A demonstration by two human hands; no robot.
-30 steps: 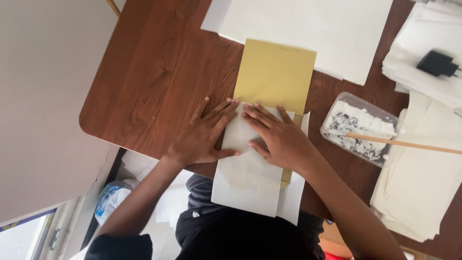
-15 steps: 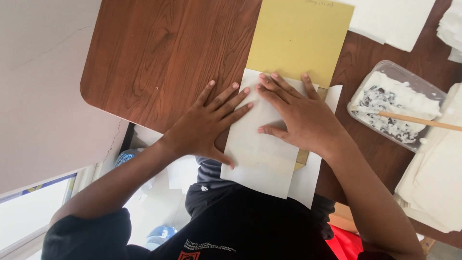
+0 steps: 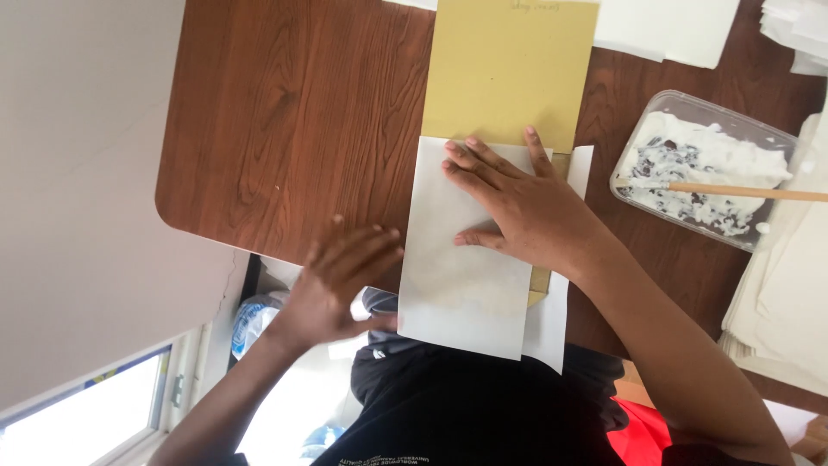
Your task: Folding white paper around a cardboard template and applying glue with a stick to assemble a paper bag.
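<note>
Head view: dark brown wooden table (image 3: 285, 129) with a rounded corner, pale wall to one side, a window low in the frame. A white sheet (image 3: 461, 259) lies at the near table edge, overhanging it toward the person, and covers the lower end of a yellow card (image 3: 509, 69) that runs up the table. Right hand (image 3: 517, 203) flat on the sheet, fingers spread, pressing down, gripping nothing. Left hand (image 3: 341, 276) blurred, open with fingers spread, at the sheet's left edge by the table edge; contact cannot be told. Near the right table edge, a clear tub (image 3: 703, 168) of white paste with a wooden stick (image 3: 742, 190) in it. Stacked white paper (image 3: 780, 302) just beyond
</note>
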